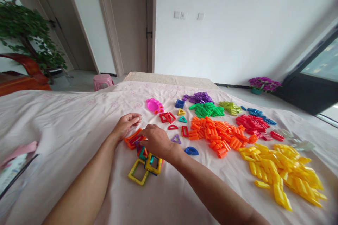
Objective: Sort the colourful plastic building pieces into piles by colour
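My left hand (128, 125) is just above the sheet, fingers curled in and pressed together, with nothing visible in them. My right hand (157, 141) reaches down over a loose pile of plastic magnetic tiles, its fingers bent and drawn together; whether they grip a tile is hidden. Orange and red tiles (131, 140) lie between the two hands. Closer to me in the pile are a yellow square tile (137, 181) and another yellow square tile (159, 168), overlapping green and dark ones. Beyond my right hand lie red square tiles (167, 117) and a purple triangle tile (176, 139).
Colour-sorted plastic pieces spread at right: orange (213, 130), yellow (282, 168), green (207, 109), purple (202, 97) and red (252, 123). A pink paw-shaped tray (154, 105) and a blue half-round tile (191, 151) lie on the pale sheet (66, 130).
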Demonstrator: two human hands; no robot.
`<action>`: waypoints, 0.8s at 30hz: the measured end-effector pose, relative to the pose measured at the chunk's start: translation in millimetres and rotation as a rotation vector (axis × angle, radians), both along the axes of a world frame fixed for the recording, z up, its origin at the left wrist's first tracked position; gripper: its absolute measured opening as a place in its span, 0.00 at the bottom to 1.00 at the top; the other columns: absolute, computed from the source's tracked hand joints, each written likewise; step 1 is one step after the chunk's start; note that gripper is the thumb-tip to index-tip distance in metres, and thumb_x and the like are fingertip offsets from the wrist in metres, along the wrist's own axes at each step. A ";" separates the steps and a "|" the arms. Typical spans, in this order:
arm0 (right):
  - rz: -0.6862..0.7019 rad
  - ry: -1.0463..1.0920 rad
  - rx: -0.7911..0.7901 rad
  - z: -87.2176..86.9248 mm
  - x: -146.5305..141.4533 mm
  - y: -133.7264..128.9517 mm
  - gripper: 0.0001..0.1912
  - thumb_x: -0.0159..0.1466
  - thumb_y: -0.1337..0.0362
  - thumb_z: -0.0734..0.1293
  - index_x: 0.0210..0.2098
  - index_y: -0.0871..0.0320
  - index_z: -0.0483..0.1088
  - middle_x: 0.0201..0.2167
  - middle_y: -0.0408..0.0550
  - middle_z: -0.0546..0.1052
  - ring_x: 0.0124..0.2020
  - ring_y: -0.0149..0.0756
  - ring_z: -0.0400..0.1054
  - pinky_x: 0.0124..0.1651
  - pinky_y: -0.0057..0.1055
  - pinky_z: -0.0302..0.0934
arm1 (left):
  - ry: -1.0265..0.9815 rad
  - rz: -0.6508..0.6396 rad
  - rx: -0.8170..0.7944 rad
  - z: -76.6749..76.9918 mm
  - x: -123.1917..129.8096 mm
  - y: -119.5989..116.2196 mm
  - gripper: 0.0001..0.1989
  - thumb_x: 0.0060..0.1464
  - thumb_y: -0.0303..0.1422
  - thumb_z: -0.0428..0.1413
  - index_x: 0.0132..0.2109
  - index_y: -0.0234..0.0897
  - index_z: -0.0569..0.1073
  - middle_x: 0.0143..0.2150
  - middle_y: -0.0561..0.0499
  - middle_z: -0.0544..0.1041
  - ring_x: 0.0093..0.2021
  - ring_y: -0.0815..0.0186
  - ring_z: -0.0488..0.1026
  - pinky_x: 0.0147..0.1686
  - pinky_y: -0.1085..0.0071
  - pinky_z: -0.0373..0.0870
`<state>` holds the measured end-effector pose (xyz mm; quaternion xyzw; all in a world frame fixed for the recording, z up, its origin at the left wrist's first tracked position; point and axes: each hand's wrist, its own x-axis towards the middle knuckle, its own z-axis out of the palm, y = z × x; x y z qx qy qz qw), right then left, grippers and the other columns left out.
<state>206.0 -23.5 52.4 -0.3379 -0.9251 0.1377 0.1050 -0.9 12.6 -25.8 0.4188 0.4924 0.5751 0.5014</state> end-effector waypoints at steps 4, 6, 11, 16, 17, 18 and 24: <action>0.053 -0.089 0.036 -6.9 -18.7 1.0 0.10 0.61 0.63 0.65 0.40 0.52 0.77 0.40 0.49 0.76 0.44 0.42 0.68 0.42 0.33 0.62 | -0.002 -0.011 -0.005 0.4 -0.4 1.1 0.21 0.44 0.39 0.66 0.43 0.32 0.75 0.35 0.47 0.78 0.36 0.66 0.75 0.37 0.72 0.68; 0.072 -0.080 0.054 -9.6 -19.3 1.7 0.09 0.60 0.63 0.65 0.38 0.53 0.77 0.40 0.49 0.77 0.44 0.42 0.69 0.41 0.32 0.62 | -0.013 -0.011 -0.011 -0.2 -1.0 2.0 0.20 0.44 0.38 0.66 0.43 0.32 0.75 0.35 0.47 0.78 0.36 0.67 0.74 0.37 0.73 0.68; -0.032 0.069 -0.091 -15.4 -7.2 7.9 0.07 0.60 0.62 0.66 0.38 0.53 0.75 0.37 0.45 0.79 0.40 0.36 0.71 0.40 0.29 0.60 | -0.031 -0.018 -0.013 -3.1 -3.0 3.4 0.19 0.45 0.37 0.66 0.43 0.34 0.75 0.35 0.48 0.78 0.36 0.69 0.74 0.38 0.74 0.68; -0.130 0.446 -0.422 -29.1 8.1 26.8 0.05 0.58 0.65 0.66 0.34 0.58 0.72 0.30 0.43 0.78 0.32 0.31 0.71 0.34 0.25 0.60 | -0.020 -0.021 -0.012 -4.5 -4.1 4.1 0.19 0.45 0.38 0.66 0.43 0.34 0.76 0.36 0.48 0.78 0.37 0.68 0.74 0.39 0.74 0.68; -0.147 0.525 -0.496 -32.0 10.5 30.8 0.04 0.57 0.66 0.66 0.32 0.59 0.71 0.29 0.43 0.78 0.31 0.31 0.71 0.33 0.25 0.61 | -0.016 -0.021 -0.014 -4.3 -4.0 4.0 0.19 0.45 0.38 0.66 0.44 0.34 0.76 0.36 0.48 0.79 0.37 0.68 0.74 0.39 0.73 0.68; -0.176 0.595 -0.567 -34.6 12.8 34.4 0.03 0.57 0.67 0.65 0.31 0.59 0.70 0.28 0.44 0.78 0.29 0.31 0.71 0.31 0.25 0.61 | -0.012 -0.020 -0.015 -3.9 -3.7 3.7 0.19 0.45 0.38 0.66 0.44 0.34 0.76 0.36 0.47 0.79 0.37 0.68 0.75 0.39 0.73 0.68; -0.402 0.804 -0.824 -38.2 22.7 42.8 0.04 0.59 0.65 0.63 0.33 0.59 0.64 0.28 0.44 0.75 0.26 0.31 0.71 0.22 0.22 0.62 | 0.045 -0.083 -0.019 4.0 -1.5 -1.8 0.19 0.46 0.40 0.65 0.45 0.36 0.76 0.41 0.45 0.79 0.40 0.66 0.75 0.39 0.73 0.67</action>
